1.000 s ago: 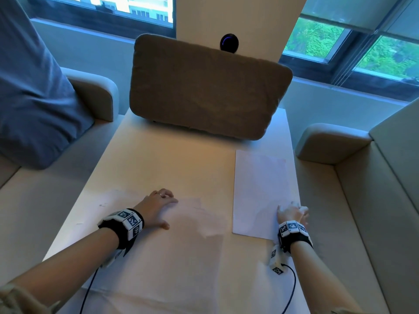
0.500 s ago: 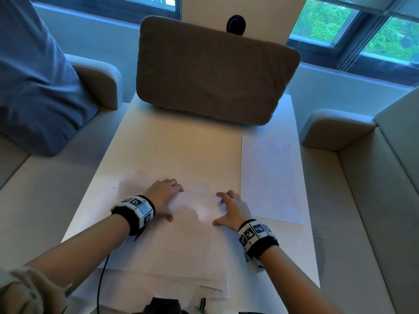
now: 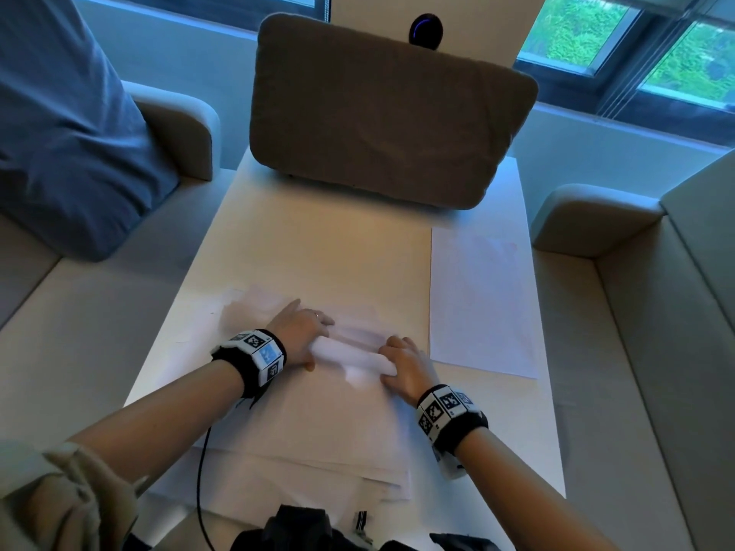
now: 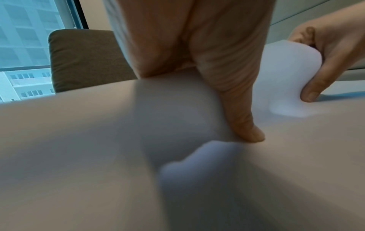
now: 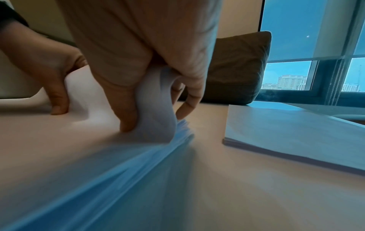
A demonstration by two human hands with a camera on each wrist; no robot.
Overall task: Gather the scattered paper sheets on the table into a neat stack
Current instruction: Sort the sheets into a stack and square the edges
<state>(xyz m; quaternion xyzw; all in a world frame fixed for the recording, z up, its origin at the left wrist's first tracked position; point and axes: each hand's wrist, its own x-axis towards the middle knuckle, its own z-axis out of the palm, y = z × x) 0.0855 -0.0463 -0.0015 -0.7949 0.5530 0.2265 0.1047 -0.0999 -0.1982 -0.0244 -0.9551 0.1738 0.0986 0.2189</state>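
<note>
A loose pile of white paper sheets (image 3: pixel 318 415) lies fanned out on the near middle of the pale table (image 3: pixel 318 248). Its far edge (image 3: pixel 354 349) is curled up into a roll between my hands. My left hand (image 3: pixel 314 347) holds the roll's left end, thumb (image 4: pixel 247 132) pressed down on the paper. At the right end my right hand (image 3: pixel 391 359) pinches the curled edge (image 5: pixel 158 101) between thumb and fingers. A separate squared stack of sheets (image 3: pixel 481 300) lies flat to the right, a little apart from the pile, also seen as the stack (image 5: pixel 296 132) in the right wrist view.
A brown cushion (image 3: pixel 382 109) stands across the table's far end. Beige sofa seats flank the table, with a blue pillow (image 3: pixel 67 125) on the left one. A dark object (image 3: pixel 302 526) and a cable (image 3: pixel 201 471) sit at the near edge.
My right hand left the right stack's near corner and came left onto the loose pile. Both hands then lifted and curled the pile's far edge, which lay flat before.
</note>
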